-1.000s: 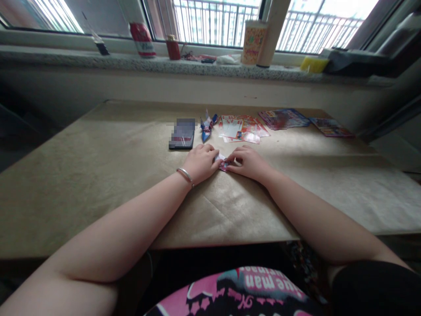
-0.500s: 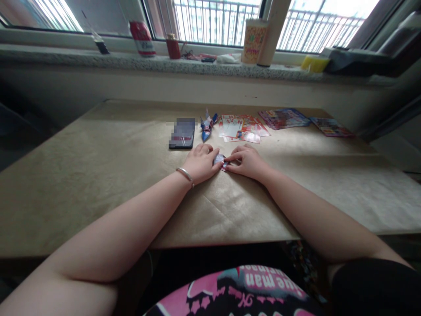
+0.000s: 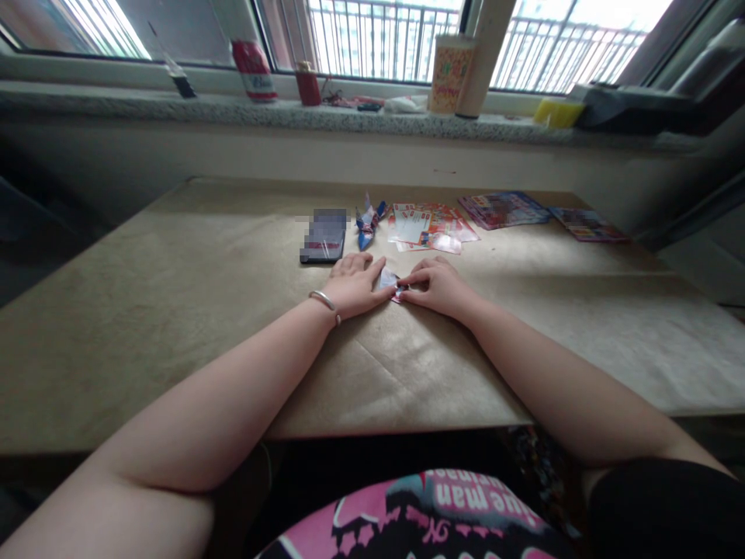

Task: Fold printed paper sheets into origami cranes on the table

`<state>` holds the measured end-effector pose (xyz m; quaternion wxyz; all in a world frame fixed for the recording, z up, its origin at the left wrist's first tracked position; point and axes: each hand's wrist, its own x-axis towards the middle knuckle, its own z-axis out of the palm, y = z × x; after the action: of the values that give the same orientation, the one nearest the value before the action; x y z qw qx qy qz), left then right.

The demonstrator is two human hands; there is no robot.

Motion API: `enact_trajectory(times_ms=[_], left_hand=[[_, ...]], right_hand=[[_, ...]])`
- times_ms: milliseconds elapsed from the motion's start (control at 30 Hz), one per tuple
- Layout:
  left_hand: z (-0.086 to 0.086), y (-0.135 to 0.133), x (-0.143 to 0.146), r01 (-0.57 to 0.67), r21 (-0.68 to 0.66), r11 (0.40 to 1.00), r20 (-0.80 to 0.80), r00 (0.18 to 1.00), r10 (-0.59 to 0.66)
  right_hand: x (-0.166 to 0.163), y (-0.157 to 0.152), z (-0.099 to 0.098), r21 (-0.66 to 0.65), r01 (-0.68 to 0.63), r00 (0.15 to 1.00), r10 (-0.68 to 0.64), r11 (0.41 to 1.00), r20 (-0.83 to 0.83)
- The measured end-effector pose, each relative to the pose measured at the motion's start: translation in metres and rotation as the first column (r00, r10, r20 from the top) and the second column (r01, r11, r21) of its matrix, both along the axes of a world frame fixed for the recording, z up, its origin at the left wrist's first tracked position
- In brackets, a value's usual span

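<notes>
A small folded piece of paper (image 3: 388,279), whitish with some colour at its lower edge, lies on the table between my hands. My left hand (image 3: 356,283) rests flat beside it with fingers apart, its thumb pressing on the paper's lower part. My right hand (image 3: 435,284) pinches the paper's right edge between thumb and fingers. Just beyond my hands stands a blue and white folded paper figure (image 3: 368,223) with pointed tips. To its right several red and white printed sheets (image 3: 434,227) lie in an overlapping pile.
Left of the paper figure lies a dark flat phone-like device (image 3: 324,235), partly blurred out. Colourful printed packs (image 3: 504,210) lie at the back right of the table (image 3: 174,310). On the windowsill stand a red can (image 3: 254,71), a red bottle (image 3: 308,84) and a patterned cup (image 3: 450,74).
My left index finger has lifted away from the thumb and spread upward, uncovering more of the paper. My right hand keeps its pinch in nearly the same place.
</notes>
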<state>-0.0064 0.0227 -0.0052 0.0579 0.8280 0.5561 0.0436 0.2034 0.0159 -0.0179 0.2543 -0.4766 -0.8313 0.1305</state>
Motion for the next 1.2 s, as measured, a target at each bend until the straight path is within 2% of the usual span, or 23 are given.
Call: enact_trajectory(times_ms=[300,433,633,867,1033,1200], left_hand=[[0.003,0.004,-0.011,0.072,0.088,0.994,0.06,0.995,-0.078],[0.004,0.001,-0.01,0.11,0.115,0.987,-0.018,0.994,-0.109],[0.008,-0.003,-0.007,0.114,0.075,0.991,-0.107,0.989,-0.106],[0.012,-0.004,-0.007,0.125,0.035,0.992,-0.117,0.986,-0.121],[0.008,-0.007,-0.006,0.11,0.06,0.992,-0.097,0.99,-0.104],[0.0,-0.009,-0.002,0.094,0.116,0.989,-0.098,0.992,-0.083]], right_hand=[[-0.002,-0.006,0.005,0.043,0.014,0.998,-0.016,0.999,0.065],[-0.002,-0.006,0.005,0.064,0.017,0.994,-0.024,0.998,0.103],[-0.001,-0.004,0.002,0.07,0.058,0.995,-0.063,0.996,0.082],[0.0,0.002,-0.001,0.056,0.091,0.996,-0.092,0.994,0.013],[0.001,0.004,-0.003,0.073,0.074,0.997,-0.074,0.995,-0.005],[-0.001,-0.003,0.003,0.118,0.066,0.997,-0.07,0.991,0.032]])
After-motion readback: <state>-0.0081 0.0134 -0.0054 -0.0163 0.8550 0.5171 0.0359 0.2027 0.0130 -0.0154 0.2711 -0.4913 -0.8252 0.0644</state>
